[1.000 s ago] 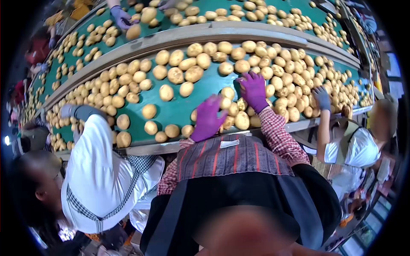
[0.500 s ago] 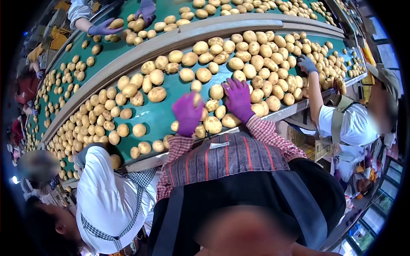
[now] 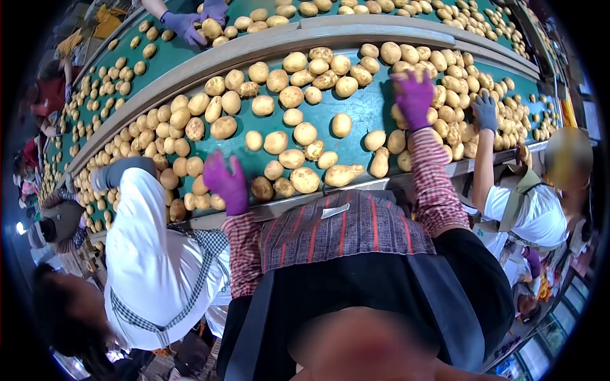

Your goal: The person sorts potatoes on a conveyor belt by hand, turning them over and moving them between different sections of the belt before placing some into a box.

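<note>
Both my hands wear purple gloves and reach over a green conveyor belt (image 3: 365, 109) carrying many potatoes (image 3: 291, 96). My left hand (image 3: 227, 183) is near the belt's near edge, fingers apart, with no potato visible in it. Beside it lie loose potatoes, among them a dark-patched one (image 3: 262, 188). My right hand (image 3: 414, 101) stretches far out at the left border of a dense potato pile (image 3: 454, 98). Its fingers are spread over the potatoes there, and the palm is hidden. A long, tapered potato (image 3: 344, 174) rests by the near edge between my hands.
A raised divider (image 3: 356, 30) separates this belt from a far one, where a person's gloved hands (image 3: 184, 28) handle potatoes. To my right, a co-worker's grey-gloved hand (image 3: 486, 113) touches the pile. A co-worker's grey sleeve (image 3: 130, 166) reaches over the belt on my left.
My left hand has moved left, and a potato that was at its fingers is no longer there. My right hand has swung right and farther out. Potatoes in front of me now lie more spread apart.
</note>
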`<state>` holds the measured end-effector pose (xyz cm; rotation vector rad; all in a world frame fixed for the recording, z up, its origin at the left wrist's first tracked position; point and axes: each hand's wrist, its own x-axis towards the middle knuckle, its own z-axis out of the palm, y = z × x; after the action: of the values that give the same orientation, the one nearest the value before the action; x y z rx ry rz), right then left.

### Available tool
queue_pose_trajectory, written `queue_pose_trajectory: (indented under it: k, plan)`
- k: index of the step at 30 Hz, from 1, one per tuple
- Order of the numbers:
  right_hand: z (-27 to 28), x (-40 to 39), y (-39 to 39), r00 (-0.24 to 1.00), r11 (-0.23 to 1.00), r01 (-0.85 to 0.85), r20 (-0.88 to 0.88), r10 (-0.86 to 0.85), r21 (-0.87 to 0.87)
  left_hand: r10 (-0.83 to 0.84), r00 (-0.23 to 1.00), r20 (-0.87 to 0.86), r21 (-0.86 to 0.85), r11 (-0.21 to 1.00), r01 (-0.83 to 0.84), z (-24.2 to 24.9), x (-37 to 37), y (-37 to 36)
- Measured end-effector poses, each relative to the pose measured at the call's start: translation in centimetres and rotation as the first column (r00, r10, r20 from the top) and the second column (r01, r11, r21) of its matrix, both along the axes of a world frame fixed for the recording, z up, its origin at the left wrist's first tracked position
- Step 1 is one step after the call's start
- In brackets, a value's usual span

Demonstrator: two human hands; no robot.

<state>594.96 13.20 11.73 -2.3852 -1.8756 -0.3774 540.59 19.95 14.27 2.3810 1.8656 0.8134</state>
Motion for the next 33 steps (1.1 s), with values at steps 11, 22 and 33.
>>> queue_pose_trajectory:
  k: [11,22,33]
  plan:
    - [0.9,-10.2,4.2,0.282,0.947,-0.253,-0.921,0.269,0.199,-0.14,0.99,-0.012,-0.213,0.968,0.134,-3.1,12.4,-7.9]
    - [-1.6,-21.6,7.8,0.514,0.819,-0.563,-0.731,0.45,0.108,-0.201,0.839,0.505,-0.213,0.913,0.347,0.1,20.6,-10.5]
    - [0.8,-2.3,4.3,0.157,0.939,-0.246,-0.946,0.282,0.239,0.289,0.931,0.225,-0.426,0.888,-0.173,-7.7,12.7,3.5]
